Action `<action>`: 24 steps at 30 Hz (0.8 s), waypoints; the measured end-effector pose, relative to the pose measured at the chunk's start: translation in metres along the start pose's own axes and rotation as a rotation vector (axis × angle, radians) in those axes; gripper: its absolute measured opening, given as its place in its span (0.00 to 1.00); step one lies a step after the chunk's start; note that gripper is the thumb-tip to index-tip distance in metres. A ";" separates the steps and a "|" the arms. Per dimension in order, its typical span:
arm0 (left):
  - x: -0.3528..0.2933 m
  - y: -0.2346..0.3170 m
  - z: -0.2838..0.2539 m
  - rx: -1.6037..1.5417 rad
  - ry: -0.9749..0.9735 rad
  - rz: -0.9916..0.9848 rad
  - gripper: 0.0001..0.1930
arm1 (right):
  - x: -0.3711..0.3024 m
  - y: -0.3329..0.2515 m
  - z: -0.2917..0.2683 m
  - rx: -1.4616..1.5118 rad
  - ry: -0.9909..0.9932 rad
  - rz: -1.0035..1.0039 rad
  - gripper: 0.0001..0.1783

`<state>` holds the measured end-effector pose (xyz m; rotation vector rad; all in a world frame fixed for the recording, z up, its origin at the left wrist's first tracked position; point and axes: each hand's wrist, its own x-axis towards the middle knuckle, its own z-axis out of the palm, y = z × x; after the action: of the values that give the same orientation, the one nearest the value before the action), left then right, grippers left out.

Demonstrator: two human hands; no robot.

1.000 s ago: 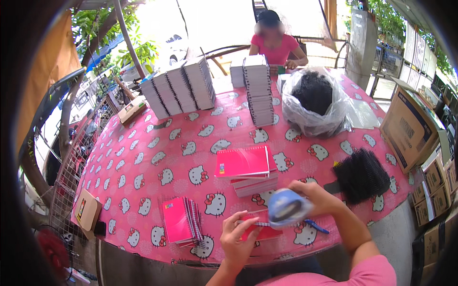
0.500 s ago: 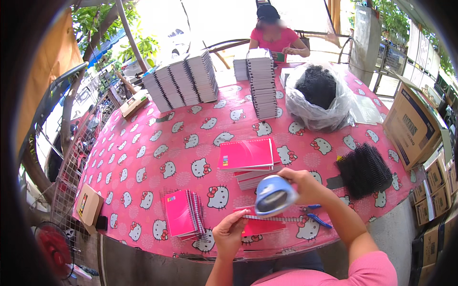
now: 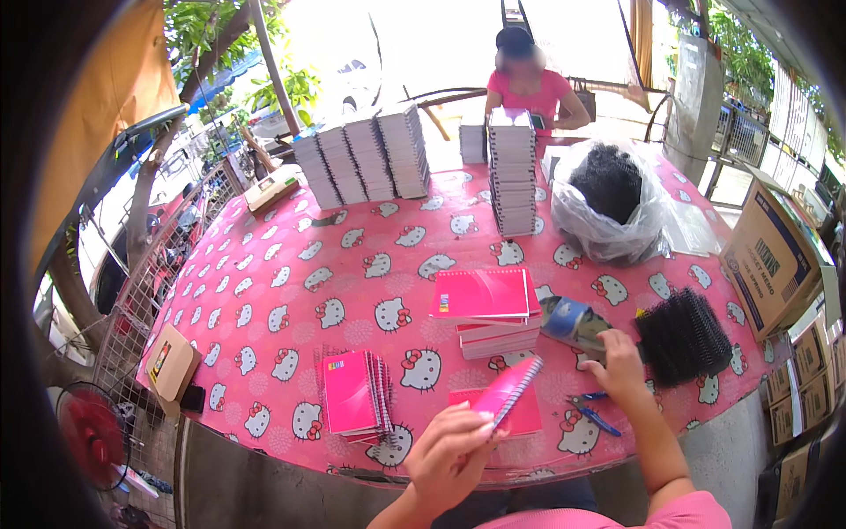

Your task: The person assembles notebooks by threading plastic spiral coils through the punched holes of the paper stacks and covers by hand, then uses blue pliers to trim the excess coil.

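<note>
My left hand (image 3: 449,454) grips a pink spiral notebook (image 3: 506,388) by its lower end, tilted with the wire binding facing right. Under it another pink notebook (image 3: 522,411) lies flat on the table. My right hand (image 3: 621,368) is open, fingers loosely spread, at the near end of a blue-and-grey tool (image 3: 575,323) whose kind I cannot make out. Blue-handled pliers (image 3: 596,414) rest just below that hand. A stack of pink notebooks (image 3: 483,295) stands ahead, and a bound pile (image 3: 352,395) sits to the left.
Tall stacks of spiral-bound pads (image 3: 361,157) (image 3: 513,176) stand at the back. Black wire coils (image 3: 683,337) lie at right, with more in a plastic bag (image 3: 608,207). A cardboard box (image 3: 775,260) is at the right edge. Across the table sits a person (image 3: 527,88) in pink.
My right hand has put the blue-and-grey tool down on the table at the right and loosened its fingers. My left hand has raised and tilted the notebook.
</note>
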<state>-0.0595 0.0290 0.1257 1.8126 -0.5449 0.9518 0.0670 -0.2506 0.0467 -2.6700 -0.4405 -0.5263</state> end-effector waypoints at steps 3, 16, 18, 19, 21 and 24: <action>-0.024 -0.008 0.009 0.156 -0.149 -0.021 0.11 | -0.034 -0.006 -0.023 0.138 -0.167 -0.099 0.36; -0.060 -0.022 0.030 0.024 -0.056 -0.284 0.11 | -0.065 -0.103 -0.055 0.604 -0.260 -0.260 0.28; -0.062 -0.021 0.031 -0.003 -0.032 -0.310 0.12 | -0.068 -0.108 -0.054 0.583 -0.222 -0.258 0.28; -0.062 -0.022 0.031 -0.017 -0.020 -0.323 0.13 | -0.070 -0.110 -0.056 0.577 -0.203 -0.250 0.27; -0.057 -0.021 0.031 0.003 -0.032 -0.264 0.13 | -0.072 -0.111 -0.057 0.560 -0.161 -0.236 0.28; -0.052 -0.018 0.029 0.056 -0.036 -0.273 0.12 | -0.064 -0.113 -0.055 0.541 -0.158 -0.229 0.24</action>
<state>-0.0665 0.0076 0.0673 1.8994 -0.2845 0.7559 -0.0476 -0.1888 0.1021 -2.1554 -0.8121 -0.2142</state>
